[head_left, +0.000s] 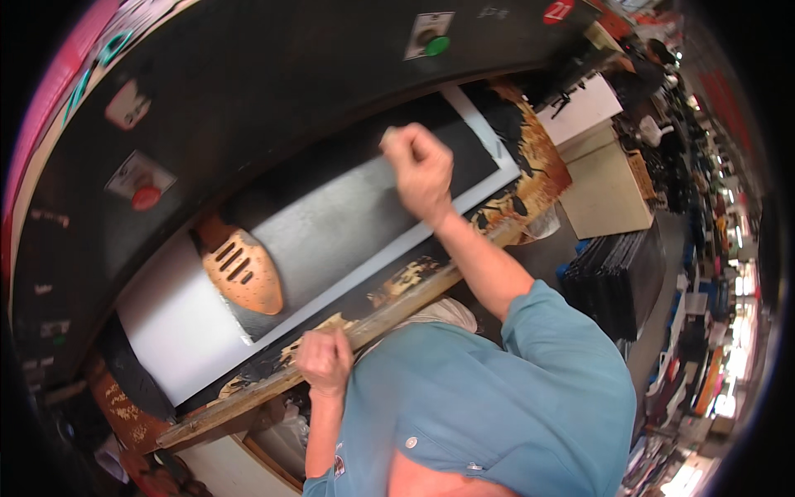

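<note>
My right hand (421, 171) is raised over a dark work surface (331, 217), its fingers curled in. A small pale spot shows at its fingertips, too unclear to name. Close to my body, my left hand (325, 362) is closed beside the worn wooden front edge (397, 308); whatever it may hold is hidden. A tan rounded piece (244, 273) with dark slots and small holes lies on the left part of the surface, away from both hands. Beside it is a shiny pale sheet (170, 319).
A large dark machine panel (273, 83) stands behind the surface, with a green button (436, 45) and a red button (146, 197). To the right are a pale box (604, 186) and a stack of black sheets (613, 277). A person (650, 62) is farther off.
</note>
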The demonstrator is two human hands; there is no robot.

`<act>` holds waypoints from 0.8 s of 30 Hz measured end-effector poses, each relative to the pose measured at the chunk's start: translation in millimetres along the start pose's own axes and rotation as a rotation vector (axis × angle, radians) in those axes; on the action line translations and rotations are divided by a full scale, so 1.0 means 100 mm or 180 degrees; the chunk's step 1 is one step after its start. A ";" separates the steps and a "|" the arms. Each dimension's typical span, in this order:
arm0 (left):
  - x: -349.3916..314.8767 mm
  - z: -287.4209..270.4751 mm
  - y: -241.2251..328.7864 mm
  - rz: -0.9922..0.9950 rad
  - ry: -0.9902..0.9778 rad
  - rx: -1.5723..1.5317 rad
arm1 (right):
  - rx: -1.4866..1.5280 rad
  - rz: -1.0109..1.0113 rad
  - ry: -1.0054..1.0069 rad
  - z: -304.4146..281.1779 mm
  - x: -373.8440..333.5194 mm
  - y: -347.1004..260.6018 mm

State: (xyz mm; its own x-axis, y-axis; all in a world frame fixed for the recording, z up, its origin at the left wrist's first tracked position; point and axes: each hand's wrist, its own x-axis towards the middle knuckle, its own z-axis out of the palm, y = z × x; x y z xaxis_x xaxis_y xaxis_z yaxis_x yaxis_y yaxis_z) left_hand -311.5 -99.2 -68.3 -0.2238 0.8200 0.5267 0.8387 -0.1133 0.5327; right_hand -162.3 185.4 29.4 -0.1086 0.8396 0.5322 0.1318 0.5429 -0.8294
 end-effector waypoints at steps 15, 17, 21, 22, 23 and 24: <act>0.05 0.09 -0.02 -0.0517 0.0811 0.0754 | -0.0531 0.0083 -0.0289 -1.14 -0.88 0.42; 0.07 0.10 -0.03 -0.0521 0.0824 0.0773 | -0.1081 -0.0600 -0.0608 -1.11 -1.12 0.53; 0.09 0.10 0.00 -0.0587 0.0858 0.0749 | -0.1550 -0.0703 -0.0830 -1.05 -1.28 0.56; 0.08 0.10 0.00 -0.0645 0.0869 0.0706 | -0.1538 -0.0690 -0.0854 -1.05 -1.28 0.54; 0.08 0.10 0.00 -0.0703 0.0846 0.0705 | -0.1510 -0.0697 -0.0880 -1.05 -1.27 0.53; 0.08 0.10 0.00 -0.0670 0.0866 0.0690 | -0.1491 -0.0643 -0.0925 -1.06 -1.27 0.52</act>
State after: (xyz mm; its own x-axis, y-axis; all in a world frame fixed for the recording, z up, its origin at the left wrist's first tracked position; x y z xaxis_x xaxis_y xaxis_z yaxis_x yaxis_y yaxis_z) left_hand -308.0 -87.2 -71.0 -0.5006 0.6310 0.5927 0.8393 0.1860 0.5109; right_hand -37.5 108.7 -63.2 -0.4340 0.7145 0.5488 0.4947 0.6981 -0.5177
